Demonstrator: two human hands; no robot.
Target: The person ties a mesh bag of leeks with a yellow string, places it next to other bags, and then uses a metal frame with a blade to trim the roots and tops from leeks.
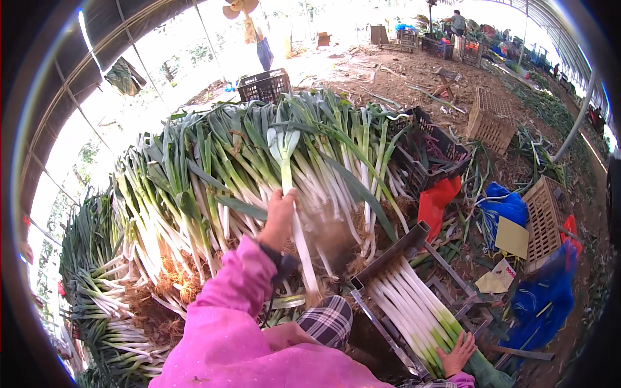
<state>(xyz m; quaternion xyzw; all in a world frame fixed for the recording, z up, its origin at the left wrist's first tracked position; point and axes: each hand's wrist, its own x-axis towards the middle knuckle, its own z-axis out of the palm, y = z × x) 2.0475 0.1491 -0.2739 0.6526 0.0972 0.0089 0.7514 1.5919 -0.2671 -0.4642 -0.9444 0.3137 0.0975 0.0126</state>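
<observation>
My left hand [279,216] is wrapped round the white stem of a single leek [302,254], its leaves pointing away and its root end hanging near my knee. Behind it spreads a large heap of leeks [213,171], green leaves at the far side and roots facing me. On my right, a row of leeks [414,304] lies side by side in a metal frame [392,254], white ends toward the frame's end plate. My right hand [457,354] rests on their green part with fingers spread. The roots below the held leek are blurred.
Beyond the frame stand a black crate [427,158] and a brown crate [493,119]. A red bag [440,202], blue netting [543,294], cardboard [511,238] and a tan crate [543,223] lie at right. Another person [458,24] is far off.
</observation>
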